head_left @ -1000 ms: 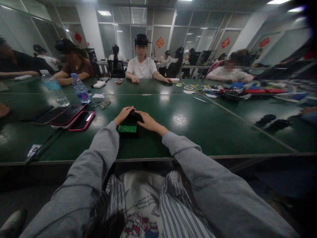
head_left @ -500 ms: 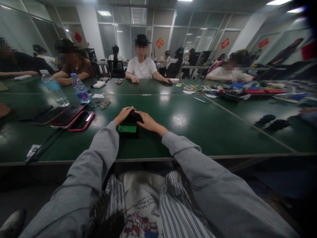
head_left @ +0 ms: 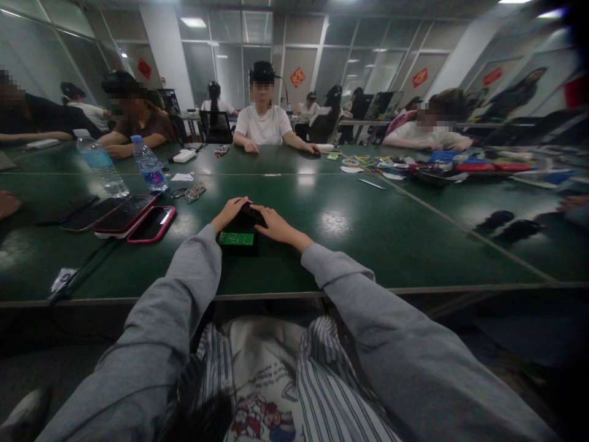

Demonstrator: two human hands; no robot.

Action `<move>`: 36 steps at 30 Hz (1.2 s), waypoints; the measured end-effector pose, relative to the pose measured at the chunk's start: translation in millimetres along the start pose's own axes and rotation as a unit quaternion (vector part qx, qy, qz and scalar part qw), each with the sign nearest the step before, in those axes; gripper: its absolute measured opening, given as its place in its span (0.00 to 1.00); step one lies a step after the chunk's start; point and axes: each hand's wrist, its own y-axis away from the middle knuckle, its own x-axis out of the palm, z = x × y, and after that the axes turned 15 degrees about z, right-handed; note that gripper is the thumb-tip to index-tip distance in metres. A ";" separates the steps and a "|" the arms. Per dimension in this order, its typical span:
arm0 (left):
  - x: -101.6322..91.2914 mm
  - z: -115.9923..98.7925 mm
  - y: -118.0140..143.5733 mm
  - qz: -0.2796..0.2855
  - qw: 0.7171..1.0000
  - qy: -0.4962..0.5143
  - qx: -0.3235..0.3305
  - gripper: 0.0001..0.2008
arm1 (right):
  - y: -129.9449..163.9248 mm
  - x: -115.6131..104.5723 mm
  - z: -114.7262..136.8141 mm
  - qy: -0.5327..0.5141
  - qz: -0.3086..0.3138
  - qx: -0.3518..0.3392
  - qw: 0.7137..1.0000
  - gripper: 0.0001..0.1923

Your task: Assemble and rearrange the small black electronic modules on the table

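My left hand (head_left: 229, 212) and my right hand (head_left: 273, 223) rest together on a small black object (head_left: 249, 213) on the dark green table (head_left: 350, 245). Fingers of both hands curl over it; what it is cannot be made out. Just in front of it lies a small green circuit board (head_left: 236, 239) on a black base, between my grey sleeves. The board is untouched by either hand.
Three phones (head_left: 133, 219) lie to the left, with two water bottles (head_left: 101, 164) and glasses (head_left: 195, 194) behind. Coloured clutter (head_left: 442, 167) fills the far right. Other people sit across and along the left side. The table's near edge (head_left: 276, 296) runs above my lap.
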 end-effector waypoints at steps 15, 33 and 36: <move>0.6 -1.5 1.6 0.001 1.000 0.010 -0.009 0.23 | 1.3 -1.6 1.2 -0.003 0.008 0.004 1.000 0.34; -0.8 2.8 -2.0 0.007 1.000 -0.006 -0.009 0.25 | 1.4 -2.5 1.9 -0.002 0.014 0.003 1.000 0.35; -0.6 1.0 -1.2 0.008 1.000 -0.005 0.000 0.25 | 2.0 -3.2 3.2 -0.003 0.015 0.004 1.000 0.35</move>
